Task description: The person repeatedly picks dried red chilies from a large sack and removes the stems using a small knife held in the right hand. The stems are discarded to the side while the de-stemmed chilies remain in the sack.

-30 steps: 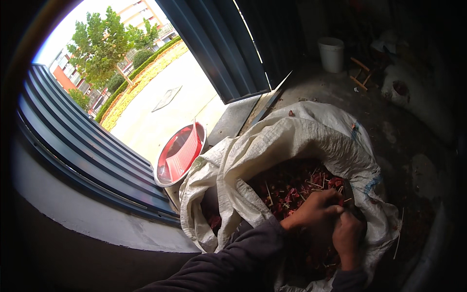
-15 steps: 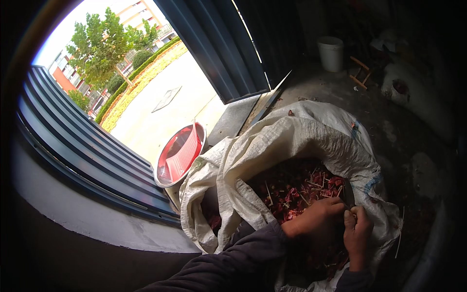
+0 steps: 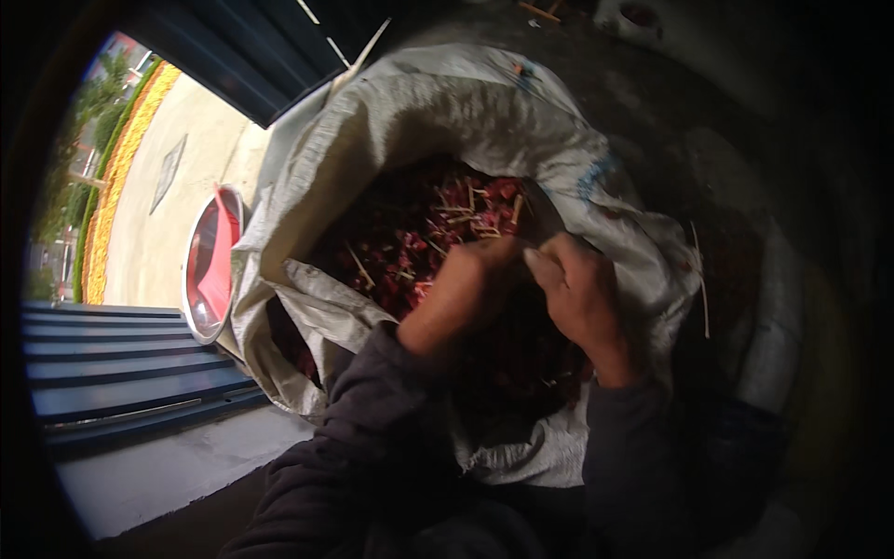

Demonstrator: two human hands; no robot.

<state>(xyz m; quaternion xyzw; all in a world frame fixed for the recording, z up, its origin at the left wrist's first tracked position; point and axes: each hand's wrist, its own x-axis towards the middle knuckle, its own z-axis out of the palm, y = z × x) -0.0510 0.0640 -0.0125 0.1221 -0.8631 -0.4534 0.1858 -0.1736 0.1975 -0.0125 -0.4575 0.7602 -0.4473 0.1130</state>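
A big white woven sack (image 3: 447, 98) lies wide open before me, its mouth rolled back in thick folds. Inside is a heap of dark red, dried pieces (image 3: 410, 247) that look like chillies, with pale stalks (image 3: 456, 216) strewn among them. Over the right part of the heap my two hands meet at the fingertips. My left hand (image 3: 466, 279) is closed, with its fingers bent and mostly hidden from me. Thumb against curled fingers, my right hand (image 3: 582, 298) is pinched just beside it. What sits between the fingers is too small and blurred to name.
A round metal basin (image 3: 194, 298) with a red plastic basket (image 3: 219, 261) in it stands left of the sack, by the doorway. Blue corrugated metal panels (image 3: 130, 363) flank the opening. A thin pale stick (image 3: 700, 279) lies along the sack's right edge.
My view has swung down and to the right, so the sack and basin appear farther left. Both hands remain together over the heap, and more of my right sleeve shows.
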